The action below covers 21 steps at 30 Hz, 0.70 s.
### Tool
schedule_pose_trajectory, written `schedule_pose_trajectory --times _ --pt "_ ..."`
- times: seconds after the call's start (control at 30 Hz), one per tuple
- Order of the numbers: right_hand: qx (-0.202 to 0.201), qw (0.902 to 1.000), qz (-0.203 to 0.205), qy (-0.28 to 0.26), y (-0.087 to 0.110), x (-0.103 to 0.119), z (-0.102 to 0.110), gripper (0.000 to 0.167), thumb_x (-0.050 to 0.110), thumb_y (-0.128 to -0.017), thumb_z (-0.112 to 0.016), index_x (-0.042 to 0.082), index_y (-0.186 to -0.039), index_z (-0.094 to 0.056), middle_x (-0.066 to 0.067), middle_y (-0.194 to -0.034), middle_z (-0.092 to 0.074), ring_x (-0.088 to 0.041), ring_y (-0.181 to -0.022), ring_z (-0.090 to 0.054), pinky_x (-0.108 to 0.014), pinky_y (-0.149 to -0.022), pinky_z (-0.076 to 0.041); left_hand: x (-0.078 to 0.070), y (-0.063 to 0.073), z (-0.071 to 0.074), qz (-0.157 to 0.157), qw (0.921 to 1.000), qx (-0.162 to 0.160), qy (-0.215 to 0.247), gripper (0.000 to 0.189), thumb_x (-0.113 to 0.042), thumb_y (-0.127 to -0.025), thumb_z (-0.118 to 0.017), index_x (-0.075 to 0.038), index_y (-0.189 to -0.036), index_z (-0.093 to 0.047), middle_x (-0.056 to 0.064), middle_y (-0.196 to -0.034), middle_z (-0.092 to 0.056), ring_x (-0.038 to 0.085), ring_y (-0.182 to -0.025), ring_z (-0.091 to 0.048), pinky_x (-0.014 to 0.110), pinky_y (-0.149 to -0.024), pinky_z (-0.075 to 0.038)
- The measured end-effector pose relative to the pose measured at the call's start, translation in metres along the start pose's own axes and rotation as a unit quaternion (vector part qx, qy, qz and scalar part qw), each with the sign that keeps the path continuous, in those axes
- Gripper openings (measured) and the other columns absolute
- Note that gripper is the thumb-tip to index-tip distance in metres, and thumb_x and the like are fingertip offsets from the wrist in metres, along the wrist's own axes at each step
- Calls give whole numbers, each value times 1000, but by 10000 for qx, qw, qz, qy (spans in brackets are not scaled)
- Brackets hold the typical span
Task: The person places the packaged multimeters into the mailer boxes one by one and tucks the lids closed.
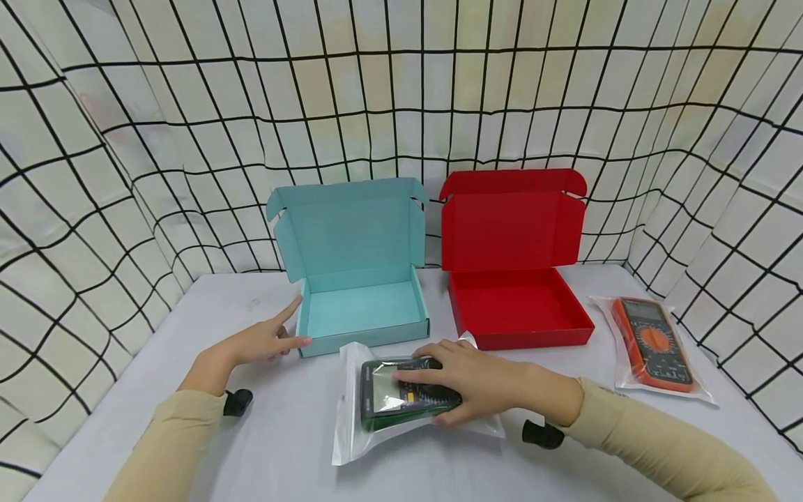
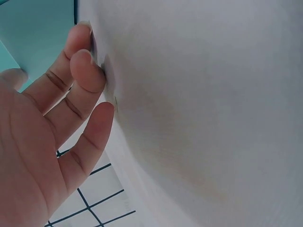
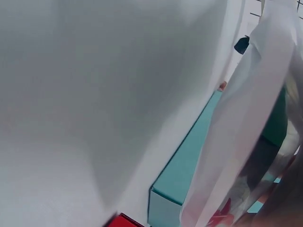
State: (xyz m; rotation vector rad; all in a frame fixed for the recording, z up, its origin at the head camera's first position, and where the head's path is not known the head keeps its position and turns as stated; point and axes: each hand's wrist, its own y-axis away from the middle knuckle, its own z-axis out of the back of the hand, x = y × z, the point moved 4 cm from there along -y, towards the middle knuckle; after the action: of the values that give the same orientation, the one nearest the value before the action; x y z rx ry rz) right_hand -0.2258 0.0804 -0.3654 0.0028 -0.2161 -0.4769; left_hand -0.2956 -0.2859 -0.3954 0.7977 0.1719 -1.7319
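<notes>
my right grip (image 1: 461,380) is closed around a green multimeter (image 1: 383,394) in its clear bag (image 1: 348,418), which i hold over the counter (image 1: 282,439), just in front of the turquoise box (image 1: 389,333). my left grip (image 1: 254,343) is spread wide, forefinger and thumb at that box's left side. beside it the red box (image 1: 527,339) stands with its lid up; farther right lies a bagged orange multimeter (image 1: 655,339).

A green-and-black multimeter (image 1: 385,396) in a clear plastic bag (image 1: 345,427) sits in the right hand (image 1: 467,382), screen up, display end toward the left hand (image 1: 257,343), whose fingertips meet the open-lidded light-blue cardboard box (image 1: 376,337).
</notes>
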Motion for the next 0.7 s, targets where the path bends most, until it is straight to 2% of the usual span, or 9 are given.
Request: schedule_pose_trajectory --times 0.27,0.47,0.7 --pt "-213 9996 65 178 -4 -1 13 85 44 -89 -76 43 -161 -29 -5 -154 -42 -20 -131 -44 -45 -103 -46 -1 0 -1 32 10000 14 80 107 -56 -98 -62 -13 -164 9 7 -83 -59 22 -72 -53 36 -69 -44" --pt "-310 9995 67 88 -8 -5 26 88 42 -87 -78 43 -161 -31 -2 -153 -42 -17 -129 -43 -39 -97 -49 1 0 -3 83 9999 -53 40 106 -55 -97 -63 -14 -165 8 6 -77 -57 21 -71 -52 36 -68 -43" --pt "-512 9983 127 237 -13 -14 38 85 42 -86 -78 39 -160 -35 -6 -151 -45 -19 -130 -44 -39 -95 -50 3 -4 -2 30 10000 -72 34 106 -56 -97 -63 -15 -165 7 5 -76 -56 21 -71 -52 36 -69 -42"
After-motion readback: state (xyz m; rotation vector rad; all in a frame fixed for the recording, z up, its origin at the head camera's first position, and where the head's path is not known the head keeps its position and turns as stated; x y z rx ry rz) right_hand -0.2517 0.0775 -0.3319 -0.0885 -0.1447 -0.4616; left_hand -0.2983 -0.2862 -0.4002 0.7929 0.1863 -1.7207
